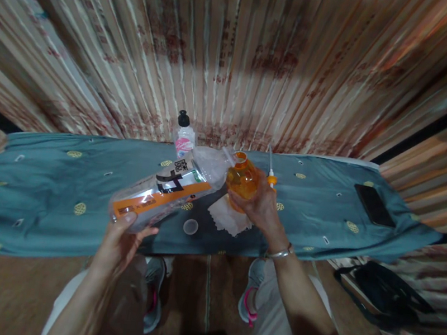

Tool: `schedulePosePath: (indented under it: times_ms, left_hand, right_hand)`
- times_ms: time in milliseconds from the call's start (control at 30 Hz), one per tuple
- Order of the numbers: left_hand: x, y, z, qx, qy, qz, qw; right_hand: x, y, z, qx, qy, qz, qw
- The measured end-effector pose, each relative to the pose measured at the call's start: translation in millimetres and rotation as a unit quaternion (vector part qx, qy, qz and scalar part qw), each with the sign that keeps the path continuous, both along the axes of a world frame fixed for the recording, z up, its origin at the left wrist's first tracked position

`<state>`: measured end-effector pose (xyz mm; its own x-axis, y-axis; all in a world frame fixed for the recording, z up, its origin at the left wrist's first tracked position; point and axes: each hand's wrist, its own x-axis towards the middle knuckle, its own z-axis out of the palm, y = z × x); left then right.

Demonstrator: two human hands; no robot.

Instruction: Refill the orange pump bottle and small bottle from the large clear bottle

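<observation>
Two hands busy over a table (47,179) with a teal patterned cover. From the left: the left grip (120,243) is closed around the base end of a big clear bottle (146,200) with an orange label, thumb on top, fingers underneath. The bottle's tilted, neck angled up to the right. Behind it there's an upright white bottle (185,141) with a black top, and nearer the front edge a small round translucent disc (191,227). The clear bottle's mouth is right by the open neck of an orange see-through bottle (242,183), can't tell if they touch. Crumpled white tissue (228,220) sits under that one. The right grip (262,205) is wrapped around its side. Then an orange-and-white pump (271,178) just behind that hand, and farther right a dark phone (374,205) lying flat.
</observation>
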<state>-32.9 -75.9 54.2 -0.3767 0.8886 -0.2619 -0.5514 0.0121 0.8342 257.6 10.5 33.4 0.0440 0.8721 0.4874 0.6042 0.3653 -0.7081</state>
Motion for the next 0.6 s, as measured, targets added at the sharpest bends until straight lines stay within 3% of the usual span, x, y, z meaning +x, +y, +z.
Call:
schedulePosePath:
  times_ms: [367,600]
  left_hand:
    - [0.4,0.1,2.4,0.000,0.055,-0.021,0.998]
    - [-5.3,0.3,-7.3,0.034,0.098,-0.037,0.994]
  right_hand:
    - [0.2,0.6,-2.8,0.006,-0.004,0.002,1.000]
    - [0.9,0.7,-3.3,0.017,-0.015,0.000,1.000]
